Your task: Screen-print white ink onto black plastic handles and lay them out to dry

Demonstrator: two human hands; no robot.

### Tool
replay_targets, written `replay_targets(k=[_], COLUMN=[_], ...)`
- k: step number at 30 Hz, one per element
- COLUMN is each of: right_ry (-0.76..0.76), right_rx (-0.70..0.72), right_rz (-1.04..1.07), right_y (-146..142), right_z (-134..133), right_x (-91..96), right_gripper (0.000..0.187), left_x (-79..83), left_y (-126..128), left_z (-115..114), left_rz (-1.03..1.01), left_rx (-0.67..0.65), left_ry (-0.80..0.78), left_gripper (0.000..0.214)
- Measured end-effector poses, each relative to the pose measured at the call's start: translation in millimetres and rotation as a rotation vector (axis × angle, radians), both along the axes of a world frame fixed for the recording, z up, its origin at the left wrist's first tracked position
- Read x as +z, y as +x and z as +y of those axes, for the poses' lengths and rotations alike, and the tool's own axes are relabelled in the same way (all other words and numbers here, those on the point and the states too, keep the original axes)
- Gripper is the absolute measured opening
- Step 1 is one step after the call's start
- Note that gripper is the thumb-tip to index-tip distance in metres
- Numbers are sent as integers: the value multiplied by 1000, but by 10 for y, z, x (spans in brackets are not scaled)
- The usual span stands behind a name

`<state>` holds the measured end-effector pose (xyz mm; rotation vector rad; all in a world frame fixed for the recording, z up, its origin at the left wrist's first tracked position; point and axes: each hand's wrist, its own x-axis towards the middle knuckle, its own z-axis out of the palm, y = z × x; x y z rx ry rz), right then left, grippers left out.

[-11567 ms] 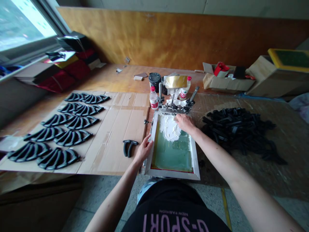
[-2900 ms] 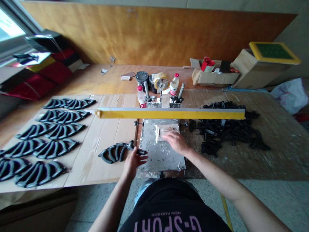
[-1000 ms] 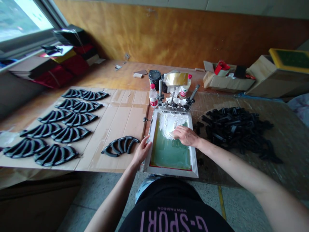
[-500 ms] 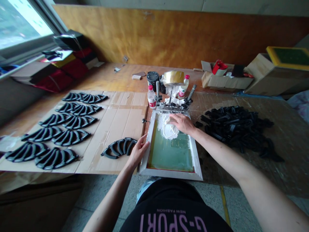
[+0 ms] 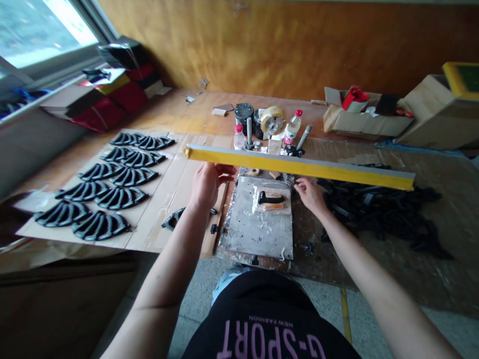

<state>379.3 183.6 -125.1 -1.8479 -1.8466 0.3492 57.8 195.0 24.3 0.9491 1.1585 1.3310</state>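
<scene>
The printing screen frame [image 5: 299, 166] is tilted up on its hinge, and I see its yellow front edge across the view. My left hand [image 5: 208, 183] is raised just under the frame's left part, fingers curled against it. Below lies the metal base plate [image 5: 258, 227] with one black plastic piece [image 5: 270, 199] seated in a jig. My right hand [image 5: 309, 193] hovers at the plate's right edge close to that piece, fingers bent with nothing in them. A fan of black pieces [image 5: 175, 218] lies on the cardboard, partly hidden by my left forearm.
Rows of fanned black pieces [image 5: 108, 194] cover the cardboard sheet [image 5: 168, 169] at left. A heap of loose black pieces [image 5: 389, 214] lies at right. Bottles [image 5: 292, 128], a tape roll [image 5: 272, 119] and a black tub [image 5: 243, 113] stand behind the hinge. Cardboard boxes [image 5: 359, 122] sit at back right.
The screen frame, flat on the plate half a second ago, is now swung up. My right hand left the white ink and dropped beside the plate. My left hand rose with the frame.
</scene>
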Motion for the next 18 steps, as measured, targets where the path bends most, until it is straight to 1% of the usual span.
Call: replay_targets(k=[2,3,5,8,10,12,14,16,18], right_ry=[23,30,28,69,150,235,303,346,342], right_rx=[201,279,361,396,448,513,584,668,751], right_rz=[-15,-39,-104,-192,-244,-277,-283,-267,-227], right_y=[-225,-324,-459,-525,-556,-639,-789,-995,-1243], right_z=[-148,-197,-251,-278,-316,-396,-511,-636,-736], right_x=[-159,-205,-228,-114,32,185,300,351,348], right_gripper=[36,38,35,20,17,19,22,24,27], left_x=[-98,-187,-425,-816,-1006,-1102,-1124,-1118,-1140], left_y=[35,47,76,170,281,413,523,554,449], left_z=[-64,-138,-357,-787,-1057,-1251,-1347,-1359,-1331], left_rz=[-27,-38,-44,-8,-5,-58,-155,-243,-269], left_rx=[45,58,40,-109,-215,-253,-208,-89,56], left_ry=[-2,-14,-102,-368,-519,-599,-610,-578,-541], left_gripper=[45,46,50,55,56,56,57,54,50])
